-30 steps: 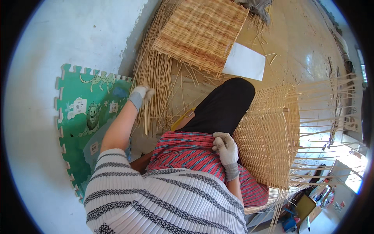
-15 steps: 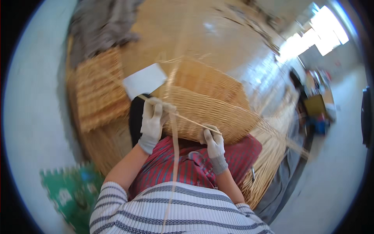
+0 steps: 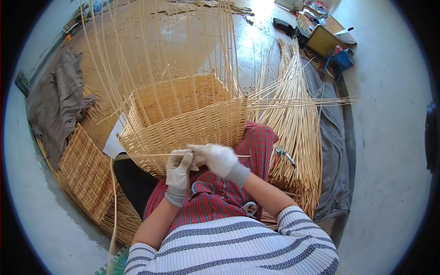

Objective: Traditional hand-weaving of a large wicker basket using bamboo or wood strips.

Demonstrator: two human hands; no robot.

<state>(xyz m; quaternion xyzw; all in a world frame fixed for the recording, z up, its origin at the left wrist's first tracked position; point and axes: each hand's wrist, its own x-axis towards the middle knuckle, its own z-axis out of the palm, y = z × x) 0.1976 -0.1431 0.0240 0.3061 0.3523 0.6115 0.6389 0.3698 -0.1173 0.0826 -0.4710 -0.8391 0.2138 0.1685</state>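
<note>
A half-woven wicker basket (image 3: pixel 188 123) rests tilted across my lap, long bare stakes (image 3: pixel 151 59) standing up from its walls. In front of its near wall, my gloved left hand (image 3: pixel 178 172) pinches a thin wicker strand (image 3: pixel 153 155) that runs sideways. My gloved right hand (image 3: pixel 217 160) meets the left at the fingertips, its fingers together at the strand. The strand's short end shows again to the right of that hand. What lies under the right palm is hidden. Both gloves are white with grey cuffs.
At right lies a large bundle of pale wicker rods (image 3: pixel 293 133) on grey cloth, with pliers (image 3: pixel 285 156) on top. A woven panel (image 3: pixel 89 174) and crumpled grey cloth (image 3: pixel 62 105) are at left. A white sheet (image 3: pixel 114 137) sits beside the basket; a long flat strip (image 3: pixel 114 206) hangs nearby.
My right hand has come across to meet the left. The view has turned, bringing the basket's upright stakes into sight. The strand now lies nearly level.
</note>
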